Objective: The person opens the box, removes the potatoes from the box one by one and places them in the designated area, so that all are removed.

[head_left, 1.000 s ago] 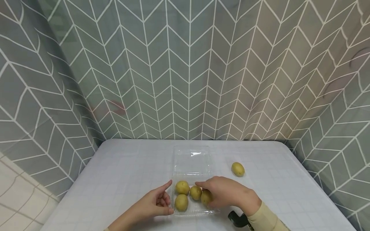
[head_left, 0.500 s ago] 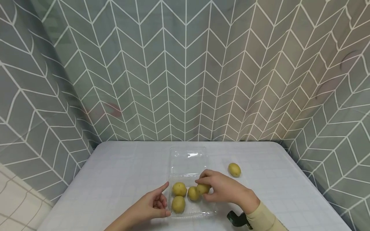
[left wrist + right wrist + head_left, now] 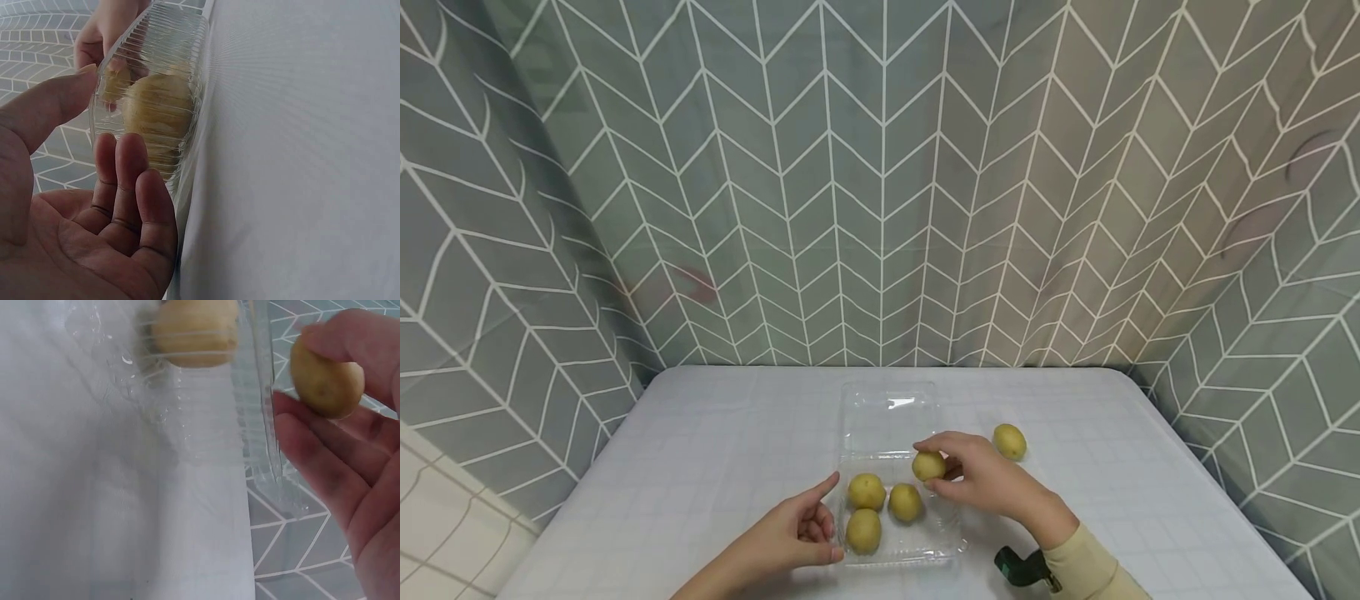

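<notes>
A clear plastic clamshell box [image 3: 917,546] lies with its lid [image 3: 887,417] folded back on the white table. Three yellow potatoes sit in its left and middle part: a back-left potato [image 3: 867,492], a front-left potato [image 3: 863,532] and a middle potato [image 3: 906,502]. Between thumb and fingers, my right hand [image 3: 985,475] pinches another potato [image 3: 928,466] over the box's back right part; the right wrist view shows this potato [image 3: 325,381] above the rim. My left hand [image 3: 790,529] stays at the box's left side, fingertips [image 3: 134,147] by the ribbed wall.
One more potato [image 3: 1009,442] lies on the table [image 3: 737,425], right of the lid. A dark strapped device [image 3: 1026,568] sits at the right wrist. Patterned grey curtains [image 3: 880,183] hang behind the table and along both sides.
My right hand has lifted a potato from beside the middle one and carried it toward the back of the box. My left hand stays at the box's left side.
</notes>
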The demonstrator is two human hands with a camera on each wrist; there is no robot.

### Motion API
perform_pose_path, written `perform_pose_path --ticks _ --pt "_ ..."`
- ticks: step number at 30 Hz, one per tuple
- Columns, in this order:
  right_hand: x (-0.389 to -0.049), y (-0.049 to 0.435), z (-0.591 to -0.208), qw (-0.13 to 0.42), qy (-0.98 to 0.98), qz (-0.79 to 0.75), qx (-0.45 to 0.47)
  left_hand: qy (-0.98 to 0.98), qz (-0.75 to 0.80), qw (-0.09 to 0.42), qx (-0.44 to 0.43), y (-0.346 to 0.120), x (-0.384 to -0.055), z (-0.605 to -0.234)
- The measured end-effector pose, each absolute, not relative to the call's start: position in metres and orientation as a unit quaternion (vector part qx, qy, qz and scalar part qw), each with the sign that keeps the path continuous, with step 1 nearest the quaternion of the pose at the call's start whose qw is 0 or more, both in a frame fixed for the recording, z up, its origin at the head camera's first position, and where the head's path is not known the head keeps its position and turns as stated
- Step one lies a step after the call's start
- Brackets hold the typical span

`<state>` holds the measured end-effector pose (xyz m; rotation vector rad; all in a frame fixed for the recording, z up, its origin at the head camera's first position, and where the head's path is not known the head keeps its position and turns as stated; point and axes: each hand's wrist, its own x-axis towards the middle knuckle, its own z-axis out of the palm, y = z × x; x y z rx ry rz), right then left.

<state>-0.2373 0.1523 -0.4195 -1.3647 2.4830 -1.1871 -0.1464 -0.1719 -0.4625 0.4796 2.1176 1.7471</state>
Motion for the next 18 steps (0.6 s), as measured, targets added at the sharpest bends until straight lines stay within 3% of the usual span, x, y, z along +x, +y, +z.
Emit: perform_pose_path --ticks 18 --pt "-0.245 0.173 -0.419 -0.023 0.827 -0.422 -0.370 0.749 0.615 0.181 0.166 -0.173 -0.146 -0.461"
